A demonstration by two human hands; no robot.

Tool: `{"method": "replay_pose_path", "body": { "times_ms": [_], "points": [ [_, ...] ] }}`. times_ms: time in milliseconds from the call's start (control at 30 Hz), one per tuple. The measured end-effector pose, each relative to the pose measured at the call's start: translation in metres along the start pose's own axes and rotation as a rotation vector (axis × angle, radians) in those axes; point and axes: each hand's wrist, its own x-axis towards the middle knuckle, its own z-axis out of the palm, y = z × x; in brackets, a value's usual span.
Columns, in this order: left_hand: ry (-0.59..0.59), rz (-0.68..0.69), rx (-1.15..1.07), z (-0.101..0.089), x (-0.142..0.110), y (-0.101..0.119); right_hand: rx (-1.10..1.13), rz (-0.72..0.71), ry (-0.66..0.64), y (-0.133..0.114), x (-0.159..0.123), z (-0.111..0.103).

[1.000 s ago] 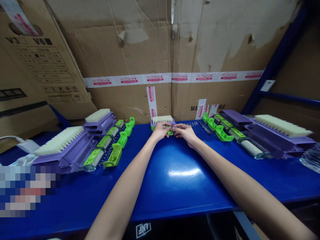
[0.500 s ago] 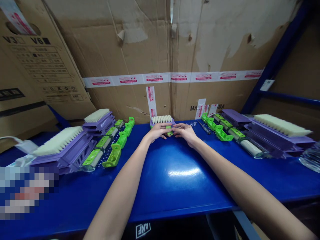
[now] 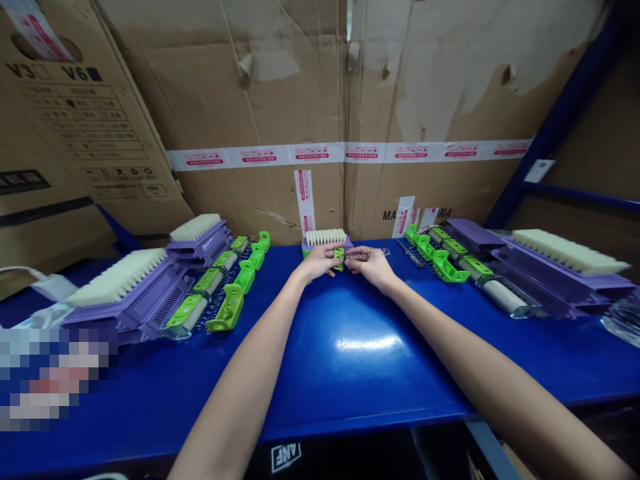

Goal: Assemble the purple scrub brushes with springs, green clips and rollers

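Note:
At the far middle of the blue table [image 3: 350, 360] stands a small purple brush unit with cream bristles [image 3: 326, 237]. My left hand [image 3: 318, 262] is closed on its front, fingers around a green clip piece [image 3: 339, 258]. My right hand [image 3: 369, 263] sits beside it, fingers pinched together over a small thing I cannot make out, next to a scatter of small metal springs [image 3: 373, 253].
Purple brush units with cream bristles [image 3: 120, 287] and a row of green clips [image 3: 235, 293] lie at the left. More purple units [image 3: 555, 263], green clips [image 3: 443, 263] and a screwdriver [image 3: 410, 254] lie at the right. Cardboard boxes [image 3: 300, 113] wall the back.
My left hand has shifted a little to the right, its fingers closing over the green clip piece. The right hand stays almost still.

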Motion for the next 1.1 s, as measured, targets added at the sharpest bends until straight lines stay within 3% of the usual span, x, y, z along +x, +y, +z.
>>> {"method": "replay_pose_path", "body": {
  "times_ms": [267, 767, 1100],
  "points": [
    [0.020, 0.061, 0.081, 0.008, 0.002, 0.001, -0.134, -0.153, 0.006, 0.014, 0.006, -0.001],
    [-0.003, 0.062, 0.088, 0.008, 0.000, 0.004, -0.173, -0.145, 0.023, 0.013, 0.005, -0.002],
    [0.044, 0.098, 0.117, 0.011, 0.002, 0.001, -0.217, -0.181, 0.023, 0.011, 0.005, -0.002]
  ]
}}
